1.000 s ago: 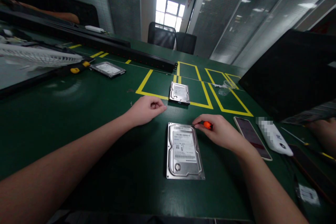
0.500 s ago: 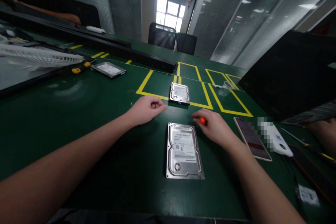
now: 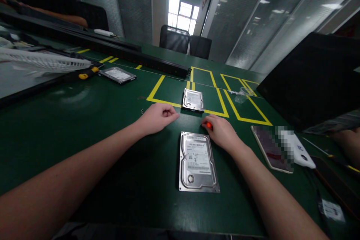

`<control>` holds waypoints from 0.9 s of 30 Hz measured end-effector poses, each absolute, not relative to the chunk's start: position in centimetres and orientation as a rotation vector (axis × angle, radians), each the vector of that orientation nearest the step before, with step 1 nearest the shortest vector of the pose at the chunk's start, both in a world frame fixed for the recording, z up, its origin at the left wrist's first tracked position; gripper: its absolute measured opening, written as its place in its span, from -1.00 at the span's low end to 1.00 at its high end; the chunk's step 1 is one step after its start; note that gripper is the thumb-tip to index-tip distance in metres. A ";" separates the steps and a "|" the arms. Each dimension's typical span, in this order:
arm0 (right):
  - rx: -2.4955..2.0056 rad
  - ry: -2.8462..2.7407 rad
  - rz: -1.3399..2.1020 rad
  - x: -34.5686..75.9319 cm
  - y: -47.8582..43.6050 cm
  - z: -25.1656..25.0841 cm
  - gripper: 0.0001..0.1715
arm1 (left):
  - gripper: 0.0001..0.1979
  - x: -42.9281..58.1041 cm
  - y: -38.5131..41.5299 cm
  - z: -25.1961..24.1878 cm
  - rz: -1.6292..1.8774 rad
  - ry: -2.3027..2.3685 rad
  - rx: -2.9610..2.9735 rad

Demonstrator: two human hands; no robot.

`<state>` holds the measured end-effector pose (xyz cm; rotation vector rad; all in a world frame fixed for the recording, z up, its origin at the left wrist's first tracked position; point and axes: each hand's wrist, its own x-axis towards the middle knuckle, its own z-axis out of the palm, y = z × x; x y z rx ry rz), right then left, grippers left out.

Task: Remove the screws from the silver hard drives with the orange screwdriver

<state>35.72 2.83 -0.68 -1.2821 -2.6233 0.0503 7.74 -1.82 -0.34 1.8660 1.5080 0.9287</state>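
My left hand (image 3: 159, 119) rests on the green table, fingers curled and thumb against the forefinger. Whatever it holds, if anything, is hidden. A few tiny screws (image 3: 142, 111) lie just left of it. My right hand (image 3: 221, 129) is closed round a small object with an orange end (image 3: 209, 125); the rest of that object is covered by the fingers. Its fingertips are low over the table, just beyond the near hard drive (image 3: 197, 161), which lies label up. A second hard drive (image 3: 192, 100) lies farther off, between and beyond both hands, partly inside a yellow taped box.
At left are another hard drive (image 3: 118, 74), a yellow-and-black screwdriver (image 3: 88, 73) and a long black bar (image 3: 157, 66). To the right lie a phone (image 3: 271, 150), a white device (image 3: 298, 150), a clear cup (image 3: 244, 94) and a large black panel (image 3: 312, 82). Another person's hand (image 3: 347, 142) shows at far right.
My right hand has shifted left and slightly away from me, and its fingertips now cover the spot where a tiny dark piece lay. My left hand and the hard drives have stayed put.
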 end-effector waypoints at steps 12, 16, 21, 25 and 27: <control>-1.324 -2.701 0.052 36.5 2.5 0.3 -0.78 | -0.69 7.8 -1.9 -0.2 0.920 1.497 1.869; -1.277 -2.691 0.142 38.0 1.4 1.8 -0.83 | -0.69 7.8 -1.9 -0.3 0.935 1.484 1.861; -1.159 -2.606 0.584 39.0 -0.3 3.5 -0.90 | -0.71 7.8 -1.8 -0.4 0.943 1.479 1.895; -1.152 -2.614 0.665 38.3 -0.8 3.5 -0.89 | -0.71 7.7 -1.8 -0.5 0.942 1.466 1.893; -1.154 -2.605 0.671 38.0 -0.7 3.3 -0.88 | -0.71 7.7 -1.9 -0.4 0.933 1.474 1.893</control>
